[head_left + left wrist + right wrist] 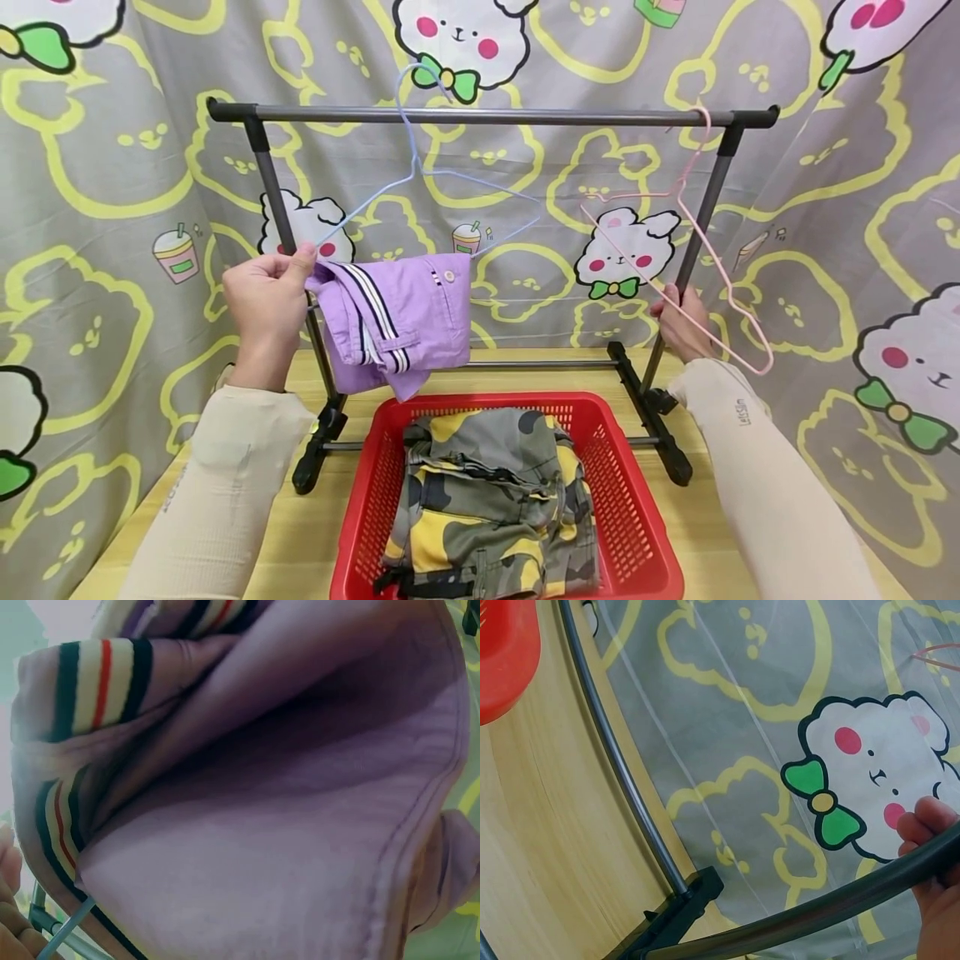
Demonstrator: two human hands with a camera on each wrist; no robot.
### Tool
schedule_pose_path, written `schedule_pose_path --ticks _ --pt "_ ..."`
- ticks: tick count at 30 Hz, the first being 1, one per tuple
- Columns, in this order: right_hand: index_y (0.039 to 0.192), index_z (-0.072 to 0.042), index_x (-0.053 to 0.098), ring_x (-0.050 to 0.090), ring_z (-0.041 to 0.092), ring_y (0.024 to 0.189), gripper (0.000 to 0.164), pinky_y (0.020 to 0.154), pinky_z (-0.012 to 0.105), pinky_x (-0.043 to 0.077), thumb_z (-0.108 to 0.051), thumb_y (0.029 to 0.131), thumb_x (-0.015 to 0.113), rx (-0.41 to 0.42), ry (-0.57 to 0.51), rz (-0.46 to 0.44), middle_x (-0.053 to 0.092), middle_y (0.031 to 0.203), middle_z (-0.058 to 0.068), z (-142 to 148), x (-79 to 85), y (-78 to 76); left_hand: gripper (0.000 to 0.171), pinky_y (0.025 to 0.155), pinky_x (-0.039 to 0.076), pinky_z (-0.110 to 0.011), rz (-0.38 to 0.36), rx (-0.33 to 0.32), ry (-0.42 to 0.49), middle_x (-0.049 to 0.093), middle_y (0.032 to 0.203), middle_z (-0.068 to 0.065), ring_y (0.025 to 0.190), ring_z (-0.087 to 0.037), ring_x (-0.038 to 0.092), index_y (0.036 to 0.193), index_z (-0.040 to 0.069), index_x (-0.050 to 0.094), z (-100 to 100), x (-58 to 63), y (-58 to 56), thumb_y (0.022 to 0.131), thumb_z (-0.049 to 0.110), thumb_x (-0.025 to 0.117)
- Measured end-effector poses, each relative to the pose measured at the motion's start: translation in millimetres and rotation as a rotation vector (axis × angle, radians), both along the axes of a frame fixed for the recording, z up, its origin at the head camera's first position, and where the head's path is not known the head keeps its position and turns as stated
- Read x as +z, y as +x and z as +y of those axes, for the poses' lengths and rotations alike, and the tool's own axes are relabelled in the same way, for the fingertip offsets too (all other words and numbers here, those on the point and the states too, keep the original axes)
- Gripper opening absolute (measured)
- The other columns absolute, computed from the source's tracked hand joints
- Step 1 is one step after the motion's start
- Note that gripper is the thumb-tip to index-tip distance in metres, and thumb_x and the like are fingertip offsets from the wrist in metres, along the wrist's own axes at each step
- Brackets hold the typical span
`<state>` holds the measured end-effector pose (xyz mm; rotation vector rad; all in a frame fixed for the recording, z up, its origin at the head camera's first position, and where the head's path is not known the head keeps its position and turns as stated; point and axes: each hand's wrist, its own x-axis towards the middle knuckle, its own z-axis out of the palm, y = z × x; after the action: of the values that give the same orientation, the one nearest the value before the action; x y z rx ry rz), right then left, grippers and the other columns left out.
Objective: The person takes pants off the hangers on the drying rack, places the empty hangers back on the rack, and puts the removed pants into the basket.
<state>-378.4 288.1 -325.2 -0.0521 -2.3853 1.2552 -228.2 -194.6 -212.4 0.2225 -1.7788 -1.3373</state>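
My left hand [264, 307] pinches the upper left edge of folded purple trousers [435, 312], which have striped tape and a small button. They hang over the lower wire of a light blue hanger [414, 154], hooked on the rack's top bar. Up close, the left wrist view is filled by the purple cloth [247, 877], with fingers [13, 919] beside the hanger wire at lower left. My right hand [681, 335] grips the right post [709, 208] of the rack; its fingers curl round the pole in the right wrist view. A bare pink hanger [637, 195] hangs in front of that hand.
A red plastic basket [351, 517] stands on the wooden surface below, holding folded camouflage clothing [480, 508]. The grey metal top bar [570, 117] spans the width. Black rack feet [677, 462] flank the basket. A patterned curtain [825, 250] surrounds the rack behind and at both sides.
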Motion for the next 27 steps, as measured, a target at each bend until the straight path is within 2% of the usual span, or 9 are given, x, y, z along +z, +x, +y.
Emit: schedule_pose_path --ticks 4,11,13,16,21,27 --pt "0.107 -0.008 0.048 0.05 0.025 0.082 0.063 0.069 0.035 0.039 -0.06 0.09 0.018 -0.016 0.014 -0.014 0.059 0.096 0.011 -1 2.9 2.5 0.04 0.046 0.029 -0.024 0.0 -0.014 -0.007 0.051 0.054 0.004 0.06 -0.012 0.041 0.067 -0.002 0.068 1 0.6 1.8 0.077 0.036 0.072" --pt "0.106 -0.009 0.049 0.047 0.025 0.078 0.061 0.066 0.034 0.039 -0.06 0.09 0.018 -0.048 0.003 -0.03 0.057 0.099 0.012 -4 4.4 3.4 0.04 0.05 0.03 -0.025 -0.036 -0.01 -0.044 0.05 0.052 0.007 0.06 -0.012 0.042 0.065 0.002 0.068 1 -1.2 3.5 0.076 0.04 0.071" --pt "0.107 -0.007 0.048 0.047 0.027 0.078 0.062 0.065 0.036 0.038 -0.059 0.09 0.018 -0.079 0.016 -0.039 0.055 0.098 0.015 -4 4.1 3.4 0.041 0.048 0.03 -0.026 -0.045 -0.003 -0.061 0.051 0.052 0.007 0.058 -0.013 0.042 0.067 0.002 0.069 0 -3.1 3.4 0.076 0.043 0.07" --pt "0.118 -0.006 0.042 0.048 0.03 0.082 0.06 0.067 0.038 0.039 -0.056 0.091 0.022 -0.136 -0.003 -0.034 0.053 0.101 0.016 -7 3.1 3.5 0.046 0.047 0.031 -0.025 -0.046 0.006 -0.078 0.052 0.053 0.006 0.058 -0.014 0.043 0.071 -0.001 0.069 -1 -6.9 2.5 0.076 0.045 0.069" --pt "0.128 -0.012 0.034 0.05 0.025 0.092 0.048 0.078 0.036 0.039 -0.045 0.092 0.037 -0.243 -0.112 0.055 0.052 0.108 0.007 -12 1.2 2.8 0.05 0.045 0.032 -0.025 -0.053 0.016 -0.081 0.053 0.057 0.004 0.058 -0.014 0.043 0.073 -0.004 0.068 -3 -11.3 1.2 0.076 0.046 0.069" --pt "0.111 -0.009 0.04 0.045 0.019 0.084 0.031 0.073 0.03 0.035 -0.034 0.092 0.043 -0.322 -0.153 0.199 0.045 0.089 -0.001 -16 -0.3 4.0 0.047 0.046 0.032 -0.024 -0.073 0.008 -0.065 0.052 0.058 0.005 0.059 -0.012 0.043 0.072 -0.002 0.069 -3 -11.5 0.1 0.076 0.044 0.07"
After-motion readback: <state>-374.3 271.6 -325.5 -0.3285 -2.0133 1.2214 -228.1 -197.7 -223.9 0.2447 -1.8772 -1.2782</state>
